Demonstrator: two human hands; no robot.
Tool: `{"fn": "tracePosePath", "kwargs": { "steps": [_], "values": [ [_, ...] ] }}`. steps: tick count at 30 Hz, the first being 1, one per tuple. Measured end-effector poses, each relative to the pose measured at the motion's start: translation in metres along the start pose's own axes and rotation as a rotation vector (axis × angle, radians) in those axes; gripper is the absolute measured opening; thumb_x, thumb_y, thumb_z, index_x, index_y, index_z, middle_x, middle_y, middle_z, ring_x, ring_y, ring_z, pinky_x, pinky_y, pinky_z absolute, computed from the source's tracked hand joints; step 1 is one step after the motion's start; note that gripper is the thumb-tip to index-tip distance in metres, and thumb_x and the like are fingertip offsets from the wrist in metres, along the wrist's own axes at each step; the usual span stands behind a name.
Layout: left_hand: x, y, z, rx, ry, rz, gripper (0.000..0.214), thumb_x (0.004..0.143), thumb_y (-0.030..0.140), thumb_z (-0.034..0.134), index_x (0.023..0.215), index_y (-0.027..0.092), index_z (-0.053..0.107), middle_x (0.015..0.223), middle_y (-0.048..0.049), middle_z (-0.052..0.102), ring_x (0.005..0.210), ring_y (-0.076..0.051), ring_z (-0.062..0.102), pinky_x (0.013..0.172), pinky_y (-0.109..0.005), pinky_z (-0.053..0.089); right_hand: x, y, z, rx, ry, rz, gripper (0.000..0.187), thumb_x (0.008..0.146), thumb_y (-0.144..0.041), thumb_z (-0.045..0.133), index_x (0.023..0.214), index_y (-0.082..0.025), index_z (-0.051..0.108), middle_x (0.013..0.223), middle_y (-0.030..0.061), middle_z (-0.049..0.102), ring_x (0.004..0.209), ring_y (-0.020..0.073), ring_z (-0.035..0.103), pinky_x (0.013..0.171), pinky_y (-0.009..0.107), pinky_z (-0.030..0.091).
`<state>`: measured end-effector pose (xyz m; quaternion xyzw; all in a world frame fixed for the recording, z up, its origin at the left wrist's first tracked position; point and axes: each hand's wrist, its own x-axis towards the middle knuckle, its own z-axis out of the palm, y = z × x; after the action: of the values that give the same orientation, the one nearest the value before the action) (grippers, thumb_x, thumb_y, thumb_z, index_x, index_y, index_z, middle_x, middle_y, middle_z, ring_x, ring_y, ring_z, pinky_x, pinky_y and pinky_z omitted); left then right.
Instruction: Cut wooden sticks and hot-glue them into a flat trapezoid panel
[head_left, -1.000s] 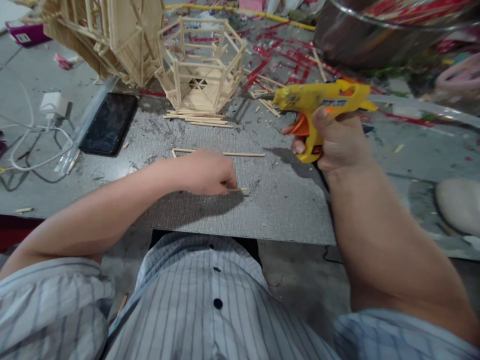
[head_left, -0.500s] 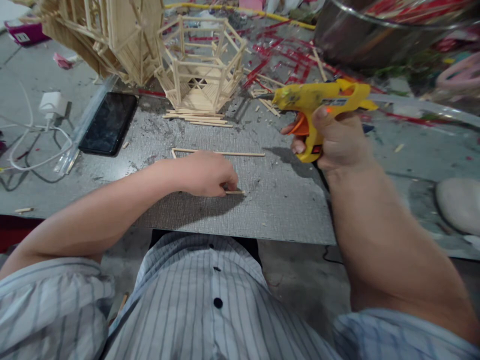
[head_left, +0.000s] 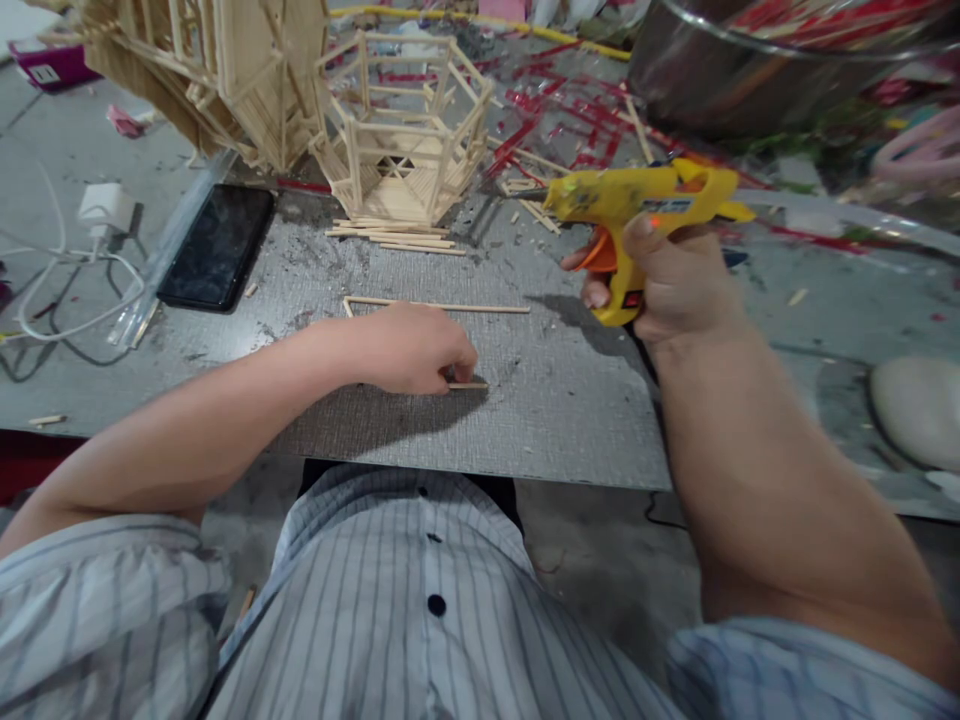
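Observation:
My left hand (head_left: 424, 350) is closed on a thin wooden stick (head_left: 471, 386) low over the grey table; only the stick's right end shows past the fingers. Just beyond that hand lies a long wooden stick (head_left: 480, 308), meeting a shorter piece (head_left: 348, 308) at its left end, which runs under my wrist. My right hand (head_left: 675, 280) grips a yellow hot glue gun (head_left: 622, 195) by its handle, fingers at the orange trigger. Its nozzle points left, above the table, and a clear glue stick trails out of its back.
Behind stand a hexagonal stick frame (head_left: 405, 150) and a larger wooden structure (head_left: 255, 80), with a pile of sticks (head_left: 397, 236) in front. A black phone (head_left: 217, 245) and a white charger (head_left: 105, 210) lie left. Red plastic scraps (head_left: 592, 130) and a large pot (head_left: 705, 80) sit back right.
Almost nothing differs. My left hand and its stick have shifted very slightly; the glue gun stays in nearly the same place.

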<state>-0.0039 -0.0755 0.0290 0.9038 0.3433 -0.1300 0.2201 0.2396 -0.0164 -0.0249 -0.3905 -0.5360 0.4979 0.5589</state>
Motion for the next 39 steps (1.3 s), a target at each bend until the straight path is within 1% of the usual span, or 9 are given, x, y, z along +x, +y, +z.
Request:
{"fn": "tracePosePath", "kwargs": {
  "steps": [10,17,21,23,25,29,32,36,39],
  "values": [
    [-0.001,-0.001,0.001,-0.002,0.011,-0.021,0.028,0.082,0.018,0.061,0.103,0.025,0.079,0.094,-0.0030,0.079,0.084,-0.018,0.067,0.070,-0.027,0.039,0.000,0.003,-0.003,0.038,-0.009,0.004,0.061,0.049,-0.059,0.095,0.088,-0.026,0.062,0.076,-0.0027,0.068,0.056,0.0145,0.067,0.032,0.018,0.035],
    [-0.001,-0.001,0.001,0.021,0.009,-0.010,0.028,0.083,0.018,0.059,0.103,0.025,0.078,0.095,-0.0025,0.079,0.084,-0.018,0.067,0.068,-0.026,0.038,0.002,0.004,-0.003,0.027,-0.019,-0.012,0.063,0.048,-0.061,0.095,0.089,-0.026,0.061,0.066,-0.0046,0.063,0.053,0.0159,0.067,0.030,0.017,0.035],
    [-0.001,-0.001,0.002,0.020,0.029,-0.004,0.024,0.083,0.020,0.061,0.100,0.025,0.077,0.093,-0.0011,0.078,0.081,-0.017,0.067,0.066,-0.025,0.037,0.002,0.004,-0.002,0.018,-0.005,-0.004,0.064,0.045,-0.062,0.095,0.087,-0.026,0.064,0.067,-0.0032,0.063,0.053,0.0164,0.066,0.029,0.019,0.035],
    [-0.003,-0.001,0.000,0.026,0.055,-0.014,0.024,0.084,0.023,0.061,0.100,0.025,0.078,0.091,-0.0011,0.078,0.078,-0.016,0.066,0.064,-0.025,0.036,0.002,0.003,-0.002,0.018,-0.005,0.004,0.063,0.045,-0.062,0.095,0.088,-0.026,0.065,0.068,-0.0031,0.064,0.054,0.0163,0.067,0.029,0.019,0.035],
    [-0.007,-0.003,-0.005,0.025,0.112,-0.025,0.025,0.086,0.026,0.059,0.101,0.024,0.078,0.090,-0.0014,0.077,0.075,-0.015,0.064,0.064,-0.025,0.036,0.003,0.003,-0.002,0.022,-0.014,0.005,0.061,0.047,-0.061,0.095,0.087,-0.026,0.065,0.071,-0.0033,0.065,0.054,0.0153,0.067,0.030,0.018,0.036],
    [-0.020,-0.014,-0.023,0.036,0.261,-0.099,0.028,0.085,0.021,0.054,0.099,0.021,0.078,0.088,0.0001,0.075,0.072,-0.012,0.062,0.067,-0.024,0.039,0.003,0.003,-0.003,0.017,-0.024,0.005,0.059,0.047,-0.061,0.095,0.083,-0.023,0.068,0.068,-0.0036,0.065,0.054,0.0135,0.067,0.030,0.016,0.036],
    [-0.029,-0.025,-0.035,0.055,0.298,-0.163,0.027,0.083,0.024,0.055,0.100,0.022,0.077,0.087,0.0012,0.072,0.077,-0.013,0.065,0.074,-0.024,0.043,0.001,0.002,-0.003,0.016,-0.022,0.023,0.057,0.045,-0.060,0.096,0.078,-0.022,0.070,0.064,-0.0031,0.064,0.055,0.0147,0.069,0.030,0.017,0.037],
    [-0.031,-0.032,-0.037,0.098,0.244,-0.219,0.028,0.082,0.032,0.058,0.101,0.023,0.075,0.089,0.0013,0.071,0.089,-0.017,0.067,0.084,-0.027,0.046,-0.001,0.000,-0.002,0.015,-0.014,0.049,0.056,0.041,-0.060,0.096,0.072,-0.021,0.071,0.061,-0.0019,0.065,0.057,0.0183,0.071,0.029,0.018,0.037],
    [-0.028,-0.029,-0.032,0.122,0.173,-0.217,0.028,0.081,0.033,0.059,0.101,0.023,0.075,0.091,0.0009,0.071,0.095,-0.020,0.067,0.091,-0.030,0.046,-0.001,-0.002,0.001,0.014,-0.008,0.043,0.056,0.039,-0.061,0.096,0.071,-0.021,0.072,0.060,-0.0015,0.064,0.055,0.0170,0.069,0.029,0.018,0.035]
  ]
}}
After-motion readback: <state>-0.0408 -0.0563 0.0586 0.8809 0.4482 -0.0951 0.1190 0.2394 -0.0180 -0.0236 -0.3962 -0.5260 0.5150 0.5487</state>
